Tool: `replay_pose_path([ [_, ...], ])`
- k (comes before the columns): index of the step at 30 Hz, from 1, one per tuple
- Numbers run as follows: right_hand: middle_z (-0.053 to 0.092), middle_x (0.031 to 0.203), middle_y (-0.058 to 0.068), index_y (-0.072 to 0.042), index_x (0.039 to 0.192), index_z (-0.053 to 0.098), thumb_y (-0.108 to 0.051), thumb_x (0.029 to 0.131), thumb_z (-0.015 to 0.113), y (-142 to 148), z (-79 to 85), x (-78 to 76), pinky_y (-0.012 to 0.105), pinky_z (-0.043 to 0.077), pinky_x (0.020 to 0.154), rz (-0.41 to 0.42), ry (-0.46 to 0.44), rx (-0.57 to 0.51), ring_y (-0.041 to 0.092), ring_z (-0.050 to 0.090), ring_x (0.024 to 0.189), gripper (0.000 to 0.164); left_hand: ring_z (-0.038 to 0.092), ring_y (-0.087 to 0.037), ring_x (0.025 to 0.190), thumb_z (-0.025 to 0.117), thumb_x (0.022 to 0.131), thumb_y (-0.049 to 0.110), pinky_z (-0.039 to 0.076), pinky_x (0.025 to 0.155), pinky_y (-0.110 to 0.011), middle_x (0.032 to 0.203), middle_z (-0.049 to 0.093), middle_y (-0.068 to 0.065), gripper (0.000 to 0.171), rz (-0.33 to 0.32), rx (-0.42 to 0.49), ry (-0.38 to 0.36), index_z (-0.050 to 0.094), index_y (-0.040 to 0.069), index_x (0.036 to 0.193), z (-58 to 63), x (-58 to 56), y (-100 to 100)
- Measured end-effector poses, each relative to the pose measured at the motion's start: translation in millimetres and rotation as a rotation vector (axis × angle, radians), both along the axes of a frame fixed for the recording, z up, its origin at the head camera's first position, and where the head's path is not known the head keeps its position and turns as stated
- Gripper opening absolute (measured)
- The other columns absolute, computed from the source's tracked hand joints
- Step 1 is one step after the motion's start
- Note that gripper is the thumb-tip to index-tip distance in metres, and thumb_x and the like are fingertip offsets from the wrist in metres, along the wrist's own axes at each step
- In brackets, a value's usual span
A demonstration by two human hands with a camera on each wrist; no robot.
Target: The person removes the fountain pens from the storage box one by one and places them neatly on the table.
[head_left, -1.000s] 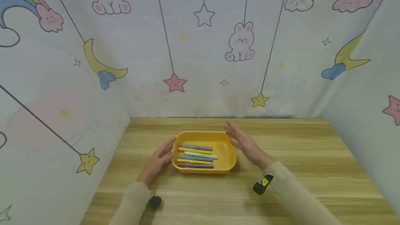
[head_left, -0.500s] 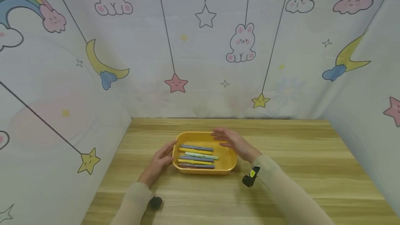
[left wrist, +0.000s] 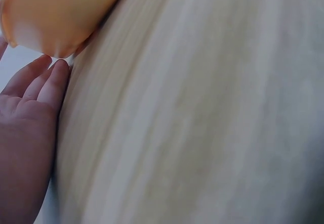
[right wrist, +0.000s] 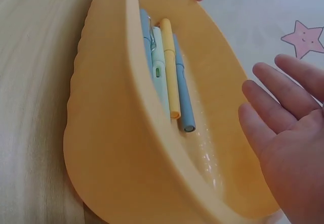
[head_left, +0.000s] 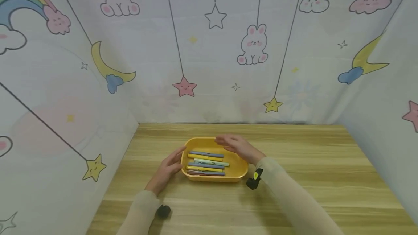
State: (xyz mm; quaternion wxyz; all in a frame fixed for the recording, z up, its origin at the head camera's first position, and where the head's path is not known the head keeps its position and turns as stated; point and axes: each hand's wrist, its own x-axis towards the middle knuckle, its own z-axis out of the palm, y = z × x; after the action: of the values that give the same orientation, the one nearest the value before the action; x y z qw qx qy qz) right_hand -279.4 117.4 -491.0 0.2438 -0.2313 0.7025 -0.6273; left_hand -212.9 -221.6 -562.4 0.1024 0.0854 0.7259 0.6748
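Note:
A yellow plastic basket (head_left: 236, 171) stands on the table with several capped pens lying side by side in its left part. Among them are a pale green pen (head_left: 211, 163), a yellow pen (head_left: 204, 158) and a blue pen (head_left: 206, 154). My left hand (head_left: 166, 169) rests at the basket's left end, fingers extended; in the left wrist view its fingertips meet the basket's outer wall (left wrist: 61, 11). Over the right back rim is my right hand (head_left: 240, 148), holding nothing. Its fingers look straight and spread in the right wrist view, palm (right wrist: 298, 158) turned toward the camera.
The wood-grain table (head_left: 310, 162) extends on both sides and in front of the basket. White cloth walls (head_left: 209, 93) with printed stars, moons and rabbits enclose it at the back and sides. A black strap camera (head_left: 254, 180) hangs from the right wrist.
My right hand has moved left, from beside the basket's right end to over its right back rim. The left hand stays at the left end. The pens lie as before.

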Motion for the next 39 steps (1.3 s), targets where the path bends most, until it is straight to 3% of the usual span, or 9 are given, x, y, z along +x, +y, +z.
replay_pose_path([
  [9,0.051,0.159,0.014,-0.002,0.157,0.046,-0.037,0.112,0.047,-5,-7.0,-5.6,0.050,0.034,0.123,0.021,0.077,0.144,0.032,0.046,0.148,0.057,0.034,-0.036,0.154,0.058,0.098,0.008,0.034,0.120,-0.060,0.167,0.037,-0.016,0.067,-0.003,0.006,0.015,0.042,0.023,0.162,-1.8,-1.1,1],
  [19,0.059,0.152,0.011,-0.005,0.153,0.054,-0.027,0.109,0.058,-17,-13.0,-8.1,0.047,0.046,0.115,-0.042,0.153,0.308,0.029,0.055,0.141,0.049,0.034,-0.035,0.154,0.058,0.097,0.009,0.033,0.120,-0.060,0.168,0.037,-0.014,0.068,0.005,0.003,0.016,0.043,0.025,0.161,0.7,-1.3,2],
  [39,0.069,0.138,0.012,-0.004,0.145,0.062,0.000,0.098,0.068,-29,-21.3,-8.6,0.042,0.056,0.103,-0.021,0.253,0.466,0.028,0.066,0.128,0.048,0.035,-0.035,0.154,0.057,0.098,0.007,0.034,0.120,-0.059,0.167,0.037,-0.014,0.067,0.012,0.018,0.014,0.044,0.025,0.161,0.2,1.4,2],
])
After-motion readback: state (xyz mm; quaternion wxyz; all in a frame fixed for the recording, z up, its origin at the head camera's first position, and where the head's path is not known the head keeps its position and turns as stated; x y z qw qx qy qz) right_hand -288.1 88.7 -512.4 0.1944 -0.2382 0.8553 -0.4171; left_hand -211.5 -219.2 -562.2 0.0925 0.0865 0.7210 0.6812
